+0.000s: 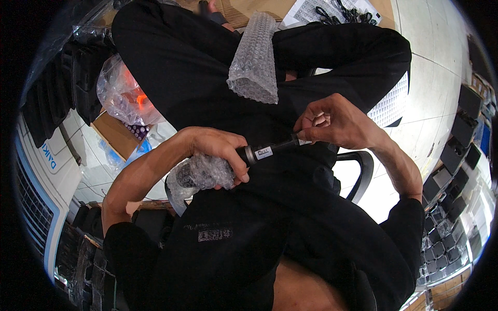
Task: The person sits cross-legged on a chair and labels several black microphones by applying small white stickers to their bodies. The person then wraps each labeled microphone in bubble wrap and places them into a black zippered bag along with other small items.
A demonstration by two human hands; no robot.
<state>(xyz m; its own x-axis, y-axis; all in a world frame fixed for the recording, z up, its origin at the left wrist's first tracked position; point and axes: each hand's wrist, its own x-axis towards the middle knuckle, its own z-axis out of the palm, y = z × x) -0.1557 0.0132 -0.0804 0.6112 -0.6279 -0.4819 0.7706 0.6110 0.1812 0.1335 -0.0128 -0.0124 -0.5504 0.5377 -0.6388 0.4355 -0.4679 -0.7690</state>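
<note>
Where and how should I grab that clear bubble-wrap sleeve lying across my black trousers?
I'd lightly pinch the near rim of the clear bubble-wrap sleeve, coming from the right: that wide end gapes toward you, and your right hand is close. That hand would first have to release the black, silver-ringed cylindrical device.

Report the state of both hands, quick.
Left hand: closed around the thick part of a black rod, bubble wrap against it.
Right hand: closed, fingertips pinching at the rod's thin end.
</note>
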